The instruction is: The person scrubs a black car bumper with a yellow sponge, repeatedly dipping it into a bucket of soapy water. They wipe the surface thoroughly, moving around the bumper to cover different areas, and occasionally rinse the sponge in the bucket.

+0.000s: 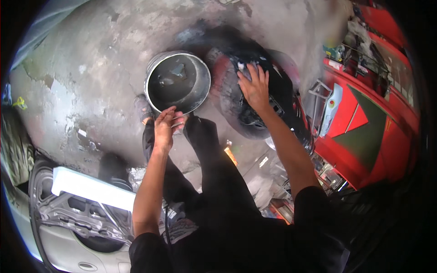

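A round metal bucket [204,93] of dark liquid stands on the floor in front of me; a pale grey patch, object or reflection, shows inside. At its near rim is my left hand [165,128], palm turned up, fingers apart and loosely bent, with nothing visible in them. I cannot tell whether the fingertips touch the rim. To the right of the bucket sits a large, curved, glossy black body panel [280,84], wet-looking, with whitish spots. My right hand [256,90] lies on top of it, fingers spread. A greyish, reddish rounded part [227,91] shows at its left side.
Red panels [387,145] and a metal rack [318,93] line the right side. At lower left lie a white box-like piece [93,186] and a grey car door panel [68,241]. An orange scrap [231,155] is on the stained concrete floor [104,86] near my legs.
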Available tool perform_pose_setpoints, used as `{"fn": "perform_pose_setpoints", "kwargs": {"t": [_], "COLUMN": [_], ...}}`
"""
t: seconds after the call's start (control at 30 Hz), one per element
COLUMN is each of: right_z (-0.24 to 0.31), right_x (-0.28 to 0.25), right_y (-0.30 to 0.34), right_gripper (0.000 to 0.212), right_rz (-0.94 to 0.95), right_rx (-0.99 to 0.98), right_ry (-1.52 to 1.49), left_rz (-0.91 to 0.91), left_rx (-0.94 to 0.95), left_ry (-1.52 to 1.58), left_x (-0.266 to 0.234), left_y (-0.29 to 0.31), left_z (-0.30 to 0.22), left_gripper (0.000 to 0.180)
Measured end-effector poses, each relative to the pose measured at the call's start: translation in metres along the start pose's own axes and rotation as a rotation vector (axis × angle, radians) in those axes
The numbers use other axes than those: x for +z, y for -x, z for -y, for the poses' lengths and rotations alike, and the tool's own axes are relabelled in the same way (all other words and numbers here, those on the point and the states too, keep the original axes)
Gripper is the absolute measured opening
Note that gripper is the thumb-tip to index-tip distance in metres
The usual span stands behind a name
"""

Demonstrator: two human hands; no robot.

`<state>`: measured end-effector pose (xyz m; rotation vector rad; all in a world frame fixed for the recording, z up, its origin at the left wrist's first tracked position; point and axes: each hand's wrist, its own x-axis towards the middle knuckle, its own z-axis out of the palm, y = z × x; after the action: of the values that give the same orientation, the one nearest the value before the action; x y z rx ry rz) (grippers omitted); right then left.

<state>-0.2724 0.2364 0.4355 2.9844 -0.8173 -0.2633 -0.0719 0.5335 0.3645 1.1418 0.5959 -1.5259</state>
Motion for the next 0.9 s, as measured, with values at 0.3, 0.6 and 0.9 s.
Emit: {"fn": "perform_pose_setpoints", "kwargs": {"t": [0.3,0.6,0.9], "right_z": [-0.009,0.002,0.036], "right_x": [0.078,-0.036,-0.015], "right_y": [-0.16,0.024,0.071], "right_gripper": [0.026,0.024,0.03], "right_rz": [0.732,0.534,0.293], "right_rx": [-0.376,-0.645,-0.482], "right_ry": [0.415,0.127,-0.197], "left_rz": [-0.135,-0.129,-0.121], "left_rx": [0.04,0.09,0.107], "left_ry": [0.101,0.107,0.005], "left_x": [-0.042,-0.034,-0.026], "left_y": [-0.005,-0.01,-0.046], "left_z": [0.035,0.028,0.039], "left_gripper": [0.038,0.038,0.043]}}
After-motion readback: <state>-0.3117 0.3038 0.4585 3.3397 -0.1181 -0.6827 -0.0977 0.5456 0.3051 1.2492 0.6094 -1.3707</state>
